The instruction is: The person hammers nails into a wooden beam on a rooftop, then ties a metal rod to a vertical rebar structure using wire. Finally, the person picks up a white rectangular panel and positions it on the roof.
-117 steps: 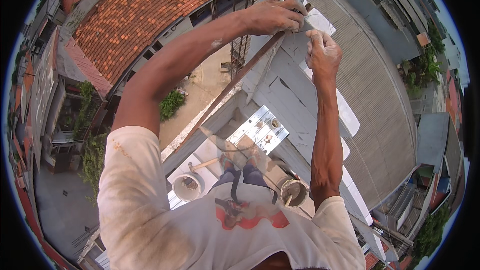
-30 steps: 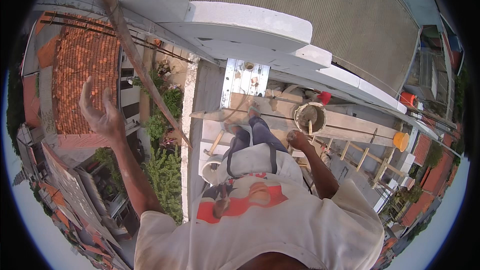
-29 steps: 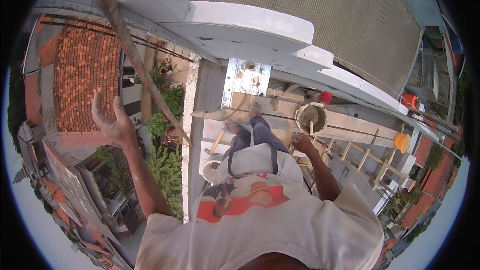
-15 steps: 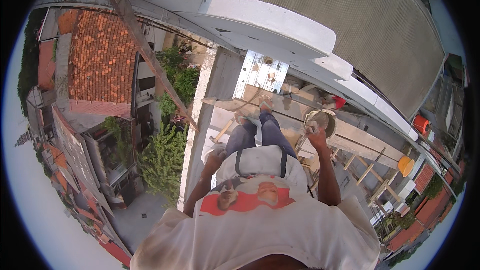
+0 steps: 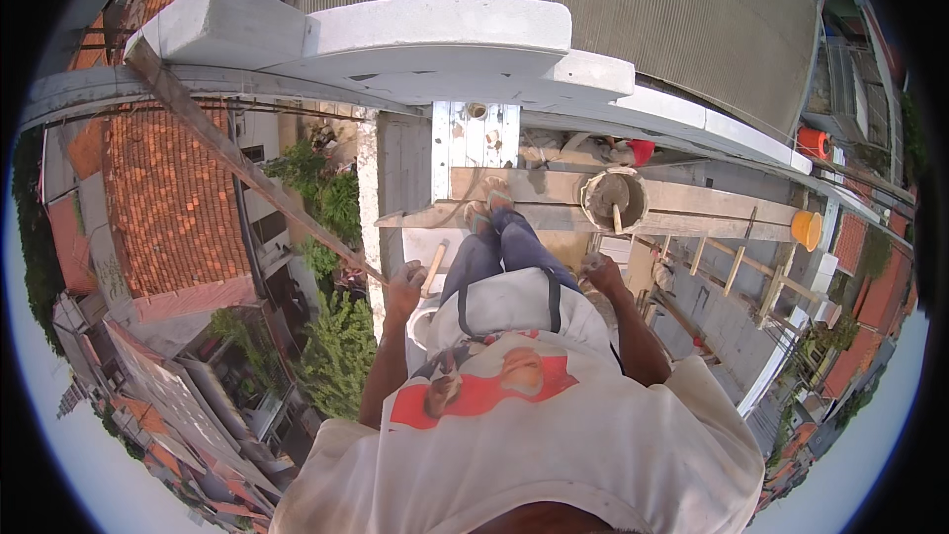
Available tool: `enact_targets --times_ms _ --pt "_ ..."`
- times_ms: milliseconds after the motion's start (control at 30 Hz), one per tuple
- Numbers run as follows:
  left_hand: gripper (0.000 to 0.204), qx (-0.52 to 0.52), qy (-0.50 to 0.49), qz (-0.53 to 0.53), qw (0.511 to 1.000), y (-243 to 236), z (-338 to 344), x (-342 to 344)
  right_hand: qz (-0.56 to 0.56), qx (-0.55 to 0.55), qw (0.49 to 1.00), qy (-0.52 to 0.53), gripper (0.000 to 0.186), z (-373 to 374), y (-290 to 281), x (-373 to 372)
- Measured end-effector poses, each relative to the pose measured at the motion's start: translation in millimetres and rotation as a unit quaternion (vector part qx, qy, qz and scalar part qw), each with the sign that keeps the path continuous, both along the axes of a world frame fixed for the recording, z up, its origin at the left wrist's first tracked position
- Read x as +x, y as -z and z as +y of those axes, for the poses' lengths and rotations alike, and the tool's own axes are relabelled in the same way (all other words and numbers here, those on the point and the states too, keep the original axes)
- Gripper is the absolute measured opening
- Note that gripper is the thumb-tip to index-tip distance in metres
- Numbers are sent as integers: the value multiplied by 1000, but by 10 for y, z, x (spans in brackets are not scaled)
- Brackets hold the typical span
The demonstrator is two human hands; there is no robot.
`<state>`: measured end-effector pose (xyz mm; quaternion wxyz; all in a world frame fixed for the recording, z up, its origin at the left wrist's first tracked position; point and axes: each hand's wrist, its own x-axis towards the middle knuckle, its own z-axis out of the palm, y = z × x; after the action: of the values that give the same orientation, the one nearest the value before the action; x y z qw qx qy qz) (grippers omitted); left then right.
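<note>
Since the frame half a second back: right hand [image 5: 603, 275] off the bucket [image 5: 645, 200], now just below it in view; left hand [image 5: 403, 289] out from the waist to beside the hammer [image 5: 435, 267]. View has swung too.

Right hand: fingers part curled, no object visible in it; can't rule out something small. Left hand: loosely curled, grip can't be told; the lower end of the wood strip [image 5: 252, 173] shows right by it, contact unclear. Hammer handle just beside, head not clear.

Bucket upright on the planks [image 5: 707, 220], grey mix [image 5: 608, 198] inside, tool handle [image 5: 618, 220] leaning over the near rim. Strip runs slanting up to the white blocks [image 5: 435, 25].

Doing it well, my judgement: both sandals [image 5: 479, 213] flat on the planks, weight centred, no long lean toward the edge on the left. Any pick from the bucket: take the handle in a full grip, lift straight up, don't drag on the rim, or the bucket may tip. Keep the left arm from knocking the strip; its fixing at the top can't be judged. Check the hammer before stepping.
</note>
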<state>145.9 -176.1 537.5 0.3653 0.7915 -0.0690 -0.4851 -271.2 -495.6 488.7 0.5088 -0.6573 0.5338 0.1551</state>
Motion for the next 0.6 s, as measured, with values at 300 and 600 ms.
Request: enact_targets --times_ms 300,600 --pt "46 21 156 -16 987 538 0 90 139 41 988 48 32 656 -427 -219" --pt "44 21 257 -30 966 565 -315 332 121 13 991 52 42 1366 -409 -382"
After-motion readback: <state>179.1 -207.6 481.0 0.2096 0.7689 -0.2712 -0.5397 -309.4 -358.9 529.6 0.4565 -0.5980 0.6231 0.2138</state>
